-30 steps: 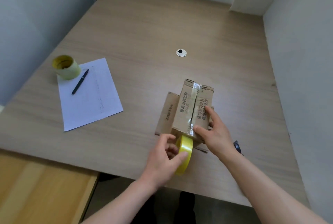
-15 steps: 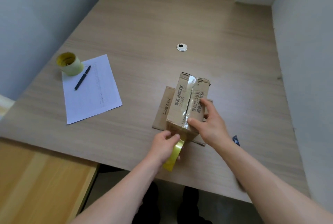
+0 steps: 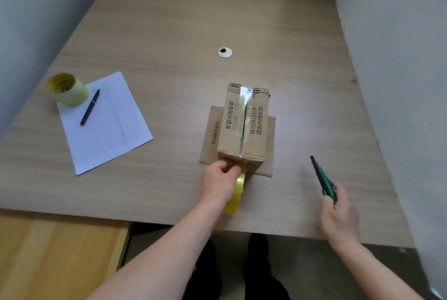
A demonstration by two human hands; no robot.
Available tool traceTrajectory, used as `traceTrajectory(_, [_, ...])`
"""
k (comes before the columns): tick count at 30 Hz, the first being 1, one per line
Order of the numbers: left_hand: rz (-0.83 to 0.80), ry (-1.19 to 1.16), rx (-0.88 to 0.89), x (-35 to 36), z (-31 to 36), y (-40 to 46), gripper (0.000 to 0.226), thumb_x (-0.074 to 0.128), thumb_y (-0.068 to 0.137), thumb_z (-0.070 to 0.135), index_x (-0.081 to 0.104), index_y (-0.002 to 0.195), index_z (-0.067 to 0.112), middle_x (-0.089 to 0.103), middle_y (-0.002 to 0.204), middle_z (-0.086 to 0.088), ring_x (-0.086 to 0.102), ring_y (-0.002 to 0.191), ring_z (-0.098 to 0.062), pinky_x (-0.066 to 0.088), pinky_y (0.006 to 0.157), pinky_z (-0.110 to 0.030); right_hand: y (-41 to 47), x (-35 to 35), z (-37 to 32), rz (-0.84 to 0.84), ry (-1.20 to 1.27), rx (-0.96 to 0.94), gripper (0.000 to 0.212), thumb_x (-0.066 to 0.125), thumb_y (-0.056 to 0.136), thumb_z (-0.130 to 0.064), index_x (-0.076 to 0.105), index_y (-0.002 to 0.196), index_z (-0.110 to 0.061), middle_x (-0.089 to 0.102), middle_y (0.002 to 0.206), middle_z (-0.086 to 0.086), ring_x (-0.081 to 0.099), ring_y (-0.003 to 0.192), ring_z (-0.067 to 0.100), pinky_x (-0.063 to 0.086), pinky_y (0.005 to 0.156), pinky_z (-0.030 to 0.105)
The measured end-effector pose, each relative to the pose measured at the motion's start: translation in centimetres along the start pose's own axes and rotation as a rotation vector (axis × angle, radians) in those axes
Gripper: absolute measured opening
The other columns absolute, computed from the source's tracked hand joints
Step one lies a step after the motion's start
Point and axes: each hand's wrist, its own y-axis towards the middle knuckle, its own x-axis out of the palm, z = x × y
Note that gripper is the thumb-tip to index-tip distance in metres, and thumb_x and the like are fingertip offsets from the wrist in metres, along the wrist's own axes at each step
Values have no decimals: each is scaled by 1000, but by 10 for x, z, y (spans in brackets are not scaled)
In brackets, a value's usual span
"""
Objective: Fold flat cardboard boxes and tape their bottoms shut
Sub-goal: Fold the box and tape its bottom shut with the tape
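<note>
On the box [image 3: 244, 125], printed Chinese characters; left hand [image 3: 221, 183] grips tape [image 3: 238, 189], right hand [image 3: 339, 215] seemingly a cutter [image 3: 323, 179].

taped cardboard box [image 3: 244, 125], left hand [image 3: 220, 182] on tape roll [image 3: 235, 193], right hand [image 3: 341, 217] with cutter [image 3: 323, 180]

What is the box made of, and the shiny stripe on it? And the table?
The box looks like brown cardboard, matte, with creased flaps. The stripe seems to be clear plastic tape: it glints, and the seam shows through it. The table has a pale wood-grain top with a dull finish; real wood or printed laminate, I cannot tell.
</note>
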Motion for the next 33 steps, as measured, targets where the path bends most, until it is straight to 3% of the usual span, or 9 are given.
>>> traceTrajectory(2, [-6,0,-7,-1,1,0,16,67,67,34,69,63,18,62,60,-9,66,68,-46,55,65,-60,-14,-6,-25,48,152,-242,34,53,92,-26,57,126,-30,65,106,-16,62,95,2,49,79,21])
traceTrajectory(4, [-7,-2,-12,-2,1,0,12,68,67,33,69,61,23,63,59,-7,65,63,-35,57,65,-55,-26,-10,-43,22,157,-538,34,57,90,-33,61,123,-26,62,109,-25,60,97,-8,45,81,7])
traceTrajectory(7, [-4,18,22,-4,-2,0,17,73,74,27,69,61,17,66,60,-2,58,59,-20,53,63,-40,-31,-9,-54,-45,67,-773,34,59,91,-30,66,121,-15,66,105,-9,64,95,6,51,82,19])
traceTrajectory(12, [0,56,43,-6,-6,2,17,73,81,22,70,66,15,71,69,-3,58,62,-15,51,64,-33,-32,-5,-66,-75,-103,-817,35,61,90,-29,68,121,-14,63,91,-4,61,71,15,53,57,33])
traceTrajectory(19, [-6,113,-18,-8,-5,3,22,70,79,22,65,71,1,68,74,-21,67,69,-40,57,66,-51,-28,4,-83,-130,-206,-815,31,70,88,-17,70,119,-15,62,84,-1,56,61,20,51,49,39])
traceTrajectory(24, [37,139,-33,-10,-3,1,36,74,82,28,54,55,15,47,50,5,45,57,-20,33,53,-28,-23,0,-59,-121,-166,-781,31,66,88,-23,69,118,-17,62,87,-4,60,66,19,52,55,36])
traceTrajectory(26, [44,148,-53,-11,-3,4,37,75,81,27,52,54,16,45,50,7,43,56,-19,30,54,-28,-21,-6,-33,-102,-193,-666,30,63,92,-23,67,122,-20,63,94,-5,62,75,17,53,59,37])
traceTrajectory(30, [28,124,-64,-11,-2,3,30,75,82,27,59,60,16,48,53,8,44,57,-16,32,56,-27,-12,-5,9,-99,-388,-187,42,54,96,-28,52,138,-25,58,118,3,58,98,28,44,71,37])
traceTrajectory(33, [-15,106,-46,-10,-3,-4,21,73,84,25,68,66,14,54,55,8,48,58,-13,36,55,-25,-5,7,-2,-146,-514,-50,49,52,97,-30,44,144,-20,52,133,12,48,117,34,43,93,44])
